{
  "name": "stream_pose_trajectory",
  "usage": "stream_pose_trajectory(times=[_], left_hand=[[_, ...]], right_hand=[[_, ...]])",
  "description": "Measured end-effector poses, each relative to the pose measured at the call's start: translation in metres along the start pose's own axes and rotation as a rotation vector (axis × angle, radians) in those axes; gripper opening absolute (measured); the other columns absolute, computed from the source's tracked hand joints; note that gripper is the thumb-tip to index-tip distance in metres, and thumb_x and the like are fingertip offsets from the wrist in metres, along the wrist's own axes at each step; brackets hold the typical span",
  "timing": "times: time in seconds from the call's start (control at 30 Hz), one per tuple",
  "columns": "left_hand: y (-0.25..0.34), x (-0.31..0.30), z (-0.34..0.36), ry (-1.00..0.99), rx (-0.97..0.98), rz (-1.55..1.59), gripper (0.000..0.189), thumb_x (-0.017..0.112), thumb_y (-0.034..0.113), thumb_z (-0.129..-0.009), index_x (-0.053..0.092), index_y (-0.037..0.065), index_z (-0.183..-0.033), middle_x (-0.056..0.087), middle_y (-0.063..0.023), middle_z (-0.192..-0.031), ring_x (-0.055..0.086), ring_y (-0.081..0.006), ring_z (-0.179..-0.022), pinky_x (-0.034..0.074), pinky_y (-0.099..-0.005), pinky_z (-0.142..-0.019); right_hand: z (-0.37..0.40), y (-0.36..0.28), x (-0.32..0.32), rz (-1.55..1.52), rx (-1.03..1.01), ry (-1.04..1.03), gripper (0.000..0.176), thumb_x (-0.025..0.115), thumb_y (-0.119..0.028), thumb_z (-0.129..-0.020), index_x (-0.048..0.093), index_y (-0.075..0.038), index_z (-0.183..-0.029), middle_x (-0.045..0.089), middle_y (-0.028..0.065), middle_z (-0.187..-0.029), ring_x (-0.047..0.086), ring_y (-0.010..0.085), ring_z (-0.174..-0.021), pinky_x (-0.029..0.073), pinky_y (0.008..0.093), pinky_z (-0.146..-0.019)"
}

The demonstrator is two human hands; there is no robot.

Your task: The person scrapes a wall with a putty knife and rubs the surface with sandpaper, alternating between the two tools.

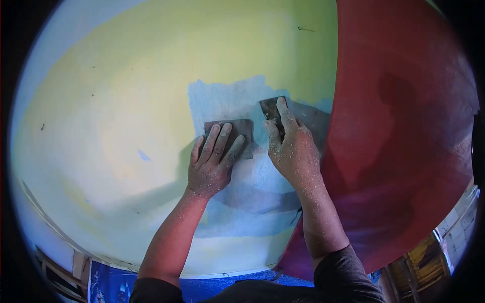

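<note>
My left hand (209, 164) lies with its fingers spread over a dark brown square sheet (246, 137), which looks like sandpaper, and holds it flat against the wall. The sheet partly covers a pale bluish patch (222, 98) in the yellow paint. To the right, my right hand (295, 146) grips a dark, flat rectangular scraper (269, 108) between thumb and fingers, near the patch's upper right edge. Its lower part is hidden by the hand. Pale dust and small flakes cling to both hands and the right forearm.
Yellow-painted wall (116, 106) surrounds the patch, with a small pale chip mark (144, 155) at left. A dark red area (399, 136) borders it on the right. Along the bottom runs a blue surface (217, 287); wooden pieces (422, 267) stand at lower right.
</note>
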State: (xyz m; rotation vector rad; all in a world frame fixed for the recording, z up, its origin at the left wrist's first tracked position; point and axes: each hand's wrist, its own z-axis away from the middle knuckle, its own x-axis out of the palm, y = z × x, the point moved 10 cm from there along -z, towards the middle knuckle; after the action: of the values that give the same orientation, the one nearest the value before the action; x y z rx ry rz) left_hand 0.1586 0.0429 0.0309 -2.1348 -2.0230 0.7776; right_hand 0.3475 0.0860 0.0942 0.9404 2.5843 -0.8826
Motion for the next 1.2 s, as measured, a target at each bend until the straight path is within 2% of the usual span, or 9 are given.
stream_pose_trajectory(times=[0.1, 0.2, 0.3, 0.5, 0.6, 0.9, 1.1, 1.13, 1.2], left_hand=[[0.0, 0.001, 0.002, 0.022, 0.002, 0.011, 0.058, 0.071, 0.017, -0.098, 0.067, 0.032, -0.154, 0.053, -0.0083, -0.171, 0.048, -0.029, -0.159, 0.027, -0.0497, -0.13], [0.0, 0.002, 0.001, -0.018, 0.002, -0.005, 0.058, 0.07, 0.018, -0.099, 0.066, 0.032, -0.155, 0.053, -0.0081, -0.171, 0.048, -0.0288, -0.159, 0.027, -0.0493, -0.13], [0.0, 0.0, 0.0, -0.001, 0.002, -0.007, 0.059, 0.07, 0.017, -0.099, 0.065, 0.032, -0.156, 0.052, -0.0081, -0.172, 0.048, -0.029, -0.159, 0.027, -0.0495, -0.13], [0.0, 0.003, 0.001, -0.027, -0.004, -0.001, 0.061, 0.068, 0.015, -0.098, 0.065, 0.032, -0.156, 0.051, -0.0082, -0.172, 0.047, -0.029, -0.159, 0.028, -0.0498, -0.13], [0.0, 0.001, 0.001, -0.013, -0.008, 0.016, 0.062, 0.068, 0.014, -0.097, 0.065, 0.032, -0.156, 0.051, -0.0081, -0.172, 0.047, -0.0292, -0.159, 0.028, -0.05, -0.13], [-0.001, -0.001, 0.0, -0.009, -0.004, 0.019, 0.058, 0.069, 0.017, -0.099, 0.066, 0.033, -0.155, 0.053, -0.0075, -0.171, 0.048, -0.028, -0.158, 0.03, -0.0501, -0.129], [-0.002, -0.002, 0.002, 0.002, 0.005, 0.023, 0.059, 0.066, 0.015, -0.098, 0.065, 0.029, -0.155, 0.05, -0.0051, -0.173, 0.046, -0.0263, -0.159, 0.032, -0.0503, -0.128], [-0.001, -0.002, 0.004, -0.001, 0.01, 0.023, 0.058, 0.065, 0.015, -0.098, 0.065, 0.028, -0.155, 0.05, -0.0051, -0.173, 0.046, -0.0263, -0.159, 0.032, -0.0503, -0.128], [-0.004, 0.003, 0.006, -0.018, 0.002, 0.045, 0.058, 0.063, 0.014, -0.098, 0.066, 0.027, -0.155, 0.051, -0.0066, -0.172, 0.046, -0.0269, -0.159, 0.032, -0.0507, -0.127]], right_hand=[[-0.008, 0.003, 0.005, 0.003, 0.007, -0.027, 0.066, 0.063, -0.036, -0.111, 0.044, -0.008, -0.168, 0.071, 0.0364, -0.113, 0.073, 0.054, -0.102, 0.059, 0.0614, -0.087], [-0.01, 0.003, 0.005, -0.039, 0.027, -0.034, 0.066, 0.062, -0.036, -0.111, 0.043, -0.008, -0.168, 0.071, 0.0365, -0.114, 0.072, 0.0545, -0.102, 0.058, 0.0622, -0.088], [0.0, -0.002, 0.002, 0.039, -0.001, -0.017, 0.058, 0.068, -0.03, -0.109, 0.057, 0.001, -0.157, 0.074, 0.0321, -0.13, 0.072, 0.0503, -0.119, 0.059, 0.0551, -0.097], [-0.012, -0.003, 0.0, -0.031, 0.047, -0.037, 0.058, 0.066, -0.032, -0.11, 0.056, 0.0, -0.158, 0.075, 0.0298, -0.128, 0.073, 0.0503, -0.117, 0.059, 0.0558, -0.096], [-0.003, -0.001, 0.005, 0.069, 0.003, -0.059, 0.065, 0.062, -0.036, -0.111, 0.046, -0.006, -0.166, 0.072, 0.0368, -0.113, 0.073, 0.0543, -0.103, 0.058, 0.0621, -0.089], [0.0, -0.001, 0.003, 0.03, 0.007, -0.044, 0.063, 0.064, -0.035, -0.111, 0.049, -0.006, -0.164, 0.071, 0.0382, -0.117, 0.072, 0.0562, -0.102, 0.059, 0.0597, -0.088], [0.085, 0.038, 0.026, -0.349, -0.032, 0.127, 0.068, 0.077, -0.023, -0.106, 0.049, 0.007, -0.16, 0.07, 0.0323, -0.138, 0.073, 0.0396, -0.124, 0.058, 0.0455, -0.103], [0.106, 0.056, 0.042, -0.534, 0.006, 0.17, 0.072, 0.08, -0.023, -0.104, 0.047, 0.01, -0.159, 0.067, 0.027, -0.144, 0.068, 0.0295, -0.13, 0.054, 0.0407, -0.11], [0.144, 0.081, 0.081, -0.631, 0.243, 0.074, 0.076, 0.082, -0.023, -0.103, 0.045, 0.008, -0.161, 0.065, 0.0255, -0.146, 0.068, 0.0276, -0.128, 0.055, 0.0397, -0.108]])
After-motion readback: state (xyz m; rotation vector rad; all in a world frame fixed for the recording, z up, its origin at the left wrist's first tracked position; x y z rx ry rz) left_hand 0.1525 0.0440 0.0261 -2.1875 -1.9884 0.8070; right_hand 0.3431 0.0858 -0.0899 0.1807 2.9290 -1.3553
